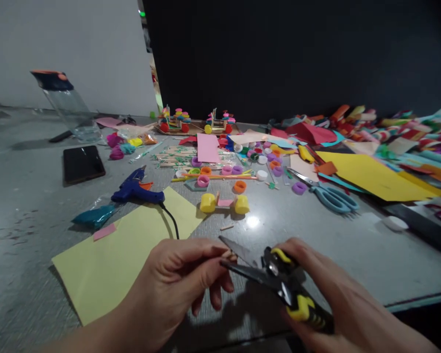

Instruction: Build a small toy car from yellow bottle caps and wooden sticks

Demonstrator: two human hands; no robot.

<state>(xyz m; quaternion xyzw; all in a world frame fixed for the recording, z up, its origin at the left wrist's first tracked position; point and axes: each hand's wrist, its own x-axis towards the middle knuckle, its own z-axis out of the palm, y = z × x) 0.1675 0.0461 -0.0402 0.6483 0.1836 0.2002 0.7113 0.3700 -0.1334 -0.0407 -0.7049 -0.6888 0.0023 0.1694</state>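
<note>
My left hand pinches short wooden sticks between thumb and fingers; their number is hard to make out. Black-and-yellow cutting shears are gripped in my right hand. Their blades stand apart, with the stick ends and my left fingertips close to the gap. Whether a blade touches the wood I cannot tell. Just beyond the hands sits a small piece with two yellow caps joined by a pink strip. A short stick bit lies between that piece and the blades.
Left of my hands are a yellow-green sheet, a blue glue gun with its cord, a phone and a bottle. Blue scissors lie right. Behind are wooden sticks, bottle caps and two small stick-built models.
</note>
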